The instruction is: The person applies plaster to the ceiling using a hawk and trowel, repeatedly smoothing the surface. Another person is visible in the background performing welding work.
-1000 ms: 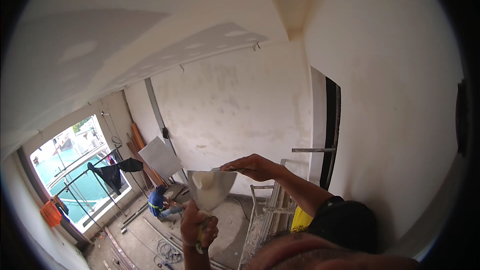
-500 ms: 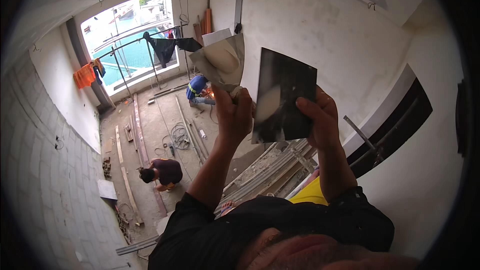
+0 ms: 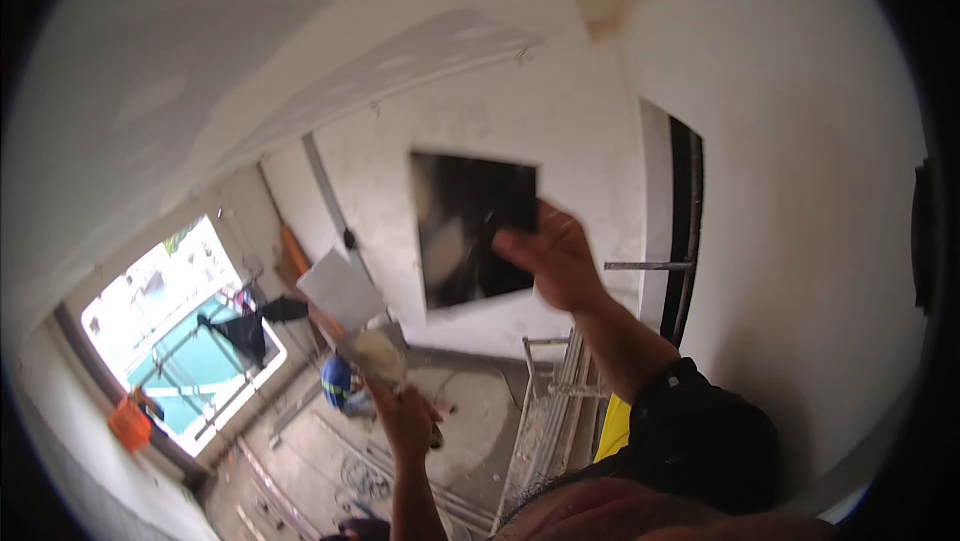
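Observation:
My left hand (image 3: 405, 426), low and left of the middle, is closed round the handle of a wide putty knife. Cream-coloured putty (image 3: 380, 359) lies on the blade of that putty knife (image 3: 352, 349), and its handle end pokes out below my fingers. Higher up and to the right, my right hand (image 3: 560, 256) grips a dark, shiny rectangular plate (image 3: 475, 231) by its right side. My thumb presses on its front face, while the fingers are mostly hidden behind. A pale smear or reflection shows on the plate. The two tools are apart, and motion blurs both.
A plastered wall (image 3: 790, 191) rises on the right beside a dark opening (image 3: 683, 231). Below stands a metal frame (image 3: 545, 343) with long bars. A co-worker in blue (image 3: 337, 381) crouches on the floor near cables (image 3: 365, 476). A window (image 3: 170, 321) lies at the left.
The view has swung up and right, showing more ceiling. My hands have moved apart: the left with the putty knife is now well below the right, which still holds the plate.

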### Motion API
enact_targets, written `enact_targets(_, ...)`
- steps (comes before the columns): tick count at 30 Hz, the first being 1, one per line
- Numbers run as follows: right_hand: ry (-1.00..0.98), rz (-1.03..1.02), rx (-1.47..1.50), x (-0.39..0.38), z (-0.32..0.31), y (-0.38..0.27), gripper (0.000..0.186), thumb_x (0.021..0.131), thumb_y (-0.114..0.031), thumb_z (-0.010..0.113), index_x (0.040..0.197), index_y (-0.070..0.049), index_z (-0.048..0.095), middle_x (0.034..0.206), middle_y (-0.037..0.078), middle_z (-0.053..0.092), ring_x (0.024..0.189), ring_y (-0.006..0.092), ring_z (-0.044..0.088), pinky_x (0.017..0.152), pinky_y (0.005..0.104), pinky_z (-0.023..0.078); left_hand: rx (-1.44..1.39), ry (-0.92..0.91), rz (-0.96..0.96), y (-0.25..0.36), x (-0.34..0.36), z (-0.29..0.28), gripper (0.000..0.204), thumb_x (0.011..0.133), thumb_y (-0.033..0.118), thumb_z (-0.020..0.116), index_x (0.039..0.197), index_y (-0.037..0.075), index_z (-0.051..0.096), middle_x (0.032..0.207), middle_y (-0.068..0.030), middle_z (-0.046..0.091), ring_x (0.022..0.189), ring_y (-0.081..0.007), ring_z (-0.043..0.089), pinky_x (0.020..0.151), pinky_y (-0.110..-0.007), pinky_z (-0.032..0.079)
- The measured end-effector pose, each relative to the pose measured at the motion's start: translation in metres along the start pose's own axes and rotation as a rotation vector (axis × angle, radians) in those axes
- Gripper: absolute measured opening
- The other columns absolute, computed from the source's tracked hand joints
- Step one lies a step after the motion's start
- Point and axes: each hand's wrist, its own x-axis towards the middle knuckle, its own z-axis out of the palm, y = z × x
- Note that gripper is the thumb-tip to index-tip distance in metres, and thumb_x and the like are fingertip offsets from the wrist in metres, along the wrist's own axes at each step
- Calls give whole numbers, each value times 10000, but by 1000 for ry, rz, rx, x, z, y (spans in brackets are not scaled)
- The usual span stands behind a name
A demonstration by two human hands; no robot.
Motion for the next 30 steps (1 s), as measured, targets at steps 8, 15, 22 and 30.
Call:
enact_targets(8,501,-827,-854,125,-74,-97,232,998,-148,607,1188,-17,636,987,68,701,843,109,613,765,257,482,-577,-149,-375,-36,8,16,527,856,-13,470,1348,149,373,718,-78,510,486,-134,475,401,-274,423)
enact_targets(15,542,-1009,-886,187,-68,-92,246,974,-92,593,1207,-80,672,1155,87,704,1032,238,635,904,342,499,-591,-149,-454,-29,-2,11,467,874,-1,485,1305,161,405,718,-76,508,493,-139,484,411,-277,424)
enact_targets(22,595,-1264,-937,219,-47,-84,302,918,-6,611,1198,-94,683,1196,53,700,1032,226,608,888,358,446,-624,-172,-340,-19,-9,7,442,888,5,488,1290,175,417,700,-62,497,497,-130,488,408,-272,426)
enact_targets(30,650,-1336,-981,234,-33,-78,421,842,57,624,1231,-100,654,1256,46,663,1087,251,580,920,379,407,-617,-177,-347,-26,-6,1,507,883,-2,478,1355,162,388,755,-59,514,507,-123,507,398,-273,429)
